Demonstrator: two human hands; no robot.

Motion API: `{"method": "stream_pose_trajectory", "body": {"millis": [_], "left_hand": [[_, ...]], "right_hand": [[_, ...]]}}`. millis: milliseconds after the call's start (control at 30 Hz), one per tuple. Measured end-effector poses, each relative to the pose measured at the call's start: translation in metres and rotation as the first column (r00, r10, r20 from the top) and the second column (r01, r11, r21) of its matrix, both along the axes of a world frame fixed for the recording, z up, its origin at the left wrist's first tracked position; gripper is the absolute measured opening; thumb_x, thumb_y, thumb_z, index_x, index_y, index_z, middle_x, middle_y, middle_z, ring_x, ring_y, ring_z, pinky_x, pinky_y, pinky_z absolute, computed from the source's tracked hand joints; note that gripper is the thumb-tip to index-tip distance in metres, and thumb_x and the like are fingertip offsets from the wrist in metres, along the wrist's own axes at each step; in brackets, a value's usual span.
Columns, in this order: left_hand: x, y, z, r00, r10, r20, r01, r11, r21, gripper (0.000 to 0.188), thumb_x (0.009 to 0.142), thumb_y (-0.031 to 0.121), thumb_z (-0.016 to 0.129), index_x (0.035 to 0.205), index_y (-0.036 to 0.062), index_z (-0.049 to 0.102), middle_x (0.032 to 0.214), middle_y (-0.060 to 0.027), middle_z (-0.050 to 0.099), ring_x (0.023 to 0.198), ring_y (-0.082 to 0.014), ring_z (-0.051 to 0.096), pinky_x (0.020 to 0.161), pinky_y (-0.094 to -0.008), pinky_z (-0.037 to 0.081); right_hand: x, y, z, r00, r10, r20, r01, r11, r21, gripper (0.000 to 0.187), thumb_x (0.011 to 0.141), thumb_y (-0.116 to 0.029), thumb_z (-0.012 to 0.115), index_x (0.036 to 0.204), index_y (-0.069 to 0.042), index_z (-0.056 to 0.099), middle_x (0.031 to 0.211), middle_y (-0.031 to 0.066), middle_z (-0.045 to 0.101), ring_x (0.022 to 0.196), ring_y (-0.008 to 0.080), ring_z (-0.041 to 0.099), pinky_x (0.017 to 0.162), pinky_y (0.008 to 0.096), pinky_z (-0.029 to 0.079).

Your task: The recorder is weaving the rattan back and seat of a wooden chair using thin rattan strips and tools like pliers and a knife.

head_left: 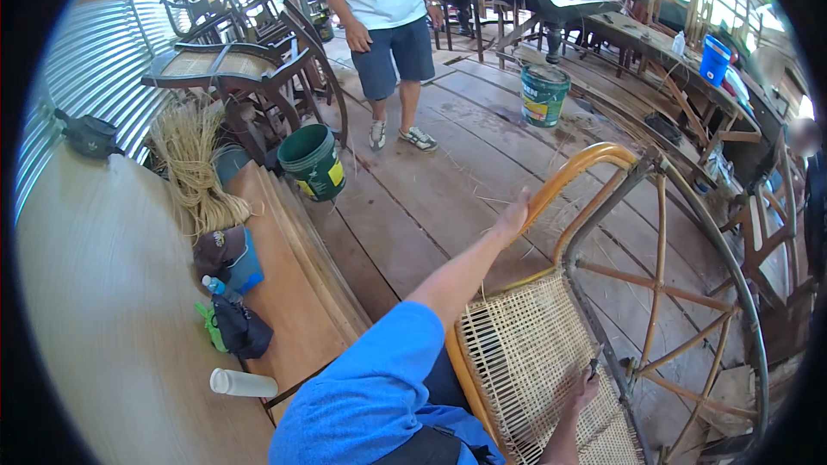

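A rattan chair with a woven cane panel (508, 336) lies in front of me. My left arm reaches forward, and my left hand (514, 215) grips the chair's glossy orange-brown armrest (573, 168). Over the cane weave, close to the dark side rail (594, 319), is my right hand (584, 389). Its fingers are closed around a small dark tool (593, 367), mostly hidden, whose kind I cannot make out. Curved grey-brown poles and crossing struts (659, 284) form the chair's frame on the right.
Another person (388, 43) stands ahead on the plank floor. Green buckets (312, 164) stand left and beyond. Cane strands (196, 168), a cap (220, 250) and a white tumbler (244, 382) are at left. Stacked chairs (233, 65) and a long workbench (642, 39) stand farther off.
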State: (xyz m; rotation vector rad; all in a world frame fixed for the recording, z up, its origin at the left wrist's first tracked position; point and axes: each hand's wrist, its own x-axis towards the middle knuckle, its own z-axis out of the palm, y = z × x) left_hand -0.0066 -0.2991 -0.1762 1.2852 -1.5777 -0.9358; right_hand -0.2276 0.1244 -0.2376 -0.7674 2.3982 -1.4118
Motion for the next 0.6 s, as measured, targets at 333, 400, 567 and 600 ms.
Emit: {"method": "stream_pose_trajectory", "body": {"millis": [333,400,567,600], "left_hand": [[-0.061,0.079,0.063,0.973,-0.081,-0.218,0.110,0.986,0.127,0.067,0.093,0.055,0.023,0.078,-0.0003,0.059,0.056,-0.0123,0.059,0.052,-0.0221,0.060,0.055,-0.0357,0.047],[-0.061,0.074,0.056,0.977,-0.084,-0.197,0.117,0.979,0.164,0.066,0.094,0.053,0.023,0.079,-0.0014,0.058,0.063,-0.0149,0.062,0.057,-0.0245,0.061,0.059,-0.0390,0.047],[-0.061,0.058,0.032,0.989,-0.044,-0.139,0.062,0.989,0.131,0.061,0.094,0.049,0.026,0.084,-0.0013,0.058,0.080,-0.0212,0.064,0.073,-0.0353,0.062,0.067,-0.0467,0.045],[-0.062,0.059,0.036,0.986,-0.038,-0.161,0.065,0.984,0.165,0.057,0.094,0.048,0.028,0.087,-0.0008,0.058,0.086,-0.0235,0.063,0.079,-0.0392,0.061,0.069,-0.0493,0.044]], "right_hand": [[-0.031,0.021,-0.021,0.971,-0.076,-0.225,0.153,0.925,0.347,0.050,0.088,-0.050,0.043,0.085,-0.002,0.054,0.071,0.0222,0.060,0.066,0.0407,0.057,0.058,0.0478,0.042],[-0.033,0.020,-0.022,0.972,-0.095,-0.214,0.162,0.933,0.321,0.050,0.088,-0.050,0.043,0.085,-0.002,0.054,0.071,0.0221,0.059,0.066,0.0409,0.057,0.058,0.0482,0.042],[-0.033,0.016,-0.013,0.990,-0.140,-0.006,0.134,0.927,0.350,0.046,0.089,-0.045,0.044,0.089,-0.001,0.057,0.074,0.0232,0.059,0.072,0.0419,0.056,0.063,0.0475,0.042],[-0.033,0.018,-0.019,0.987,-0.159,-0.003,0.150,0.926,0.345,0.046,0.089,-0.045,0.044,0.089,-0.001,0.057,0.074,0.0232,0.059,0.072,0.0419,0.056,0.063,0.0475,0.042]]}}
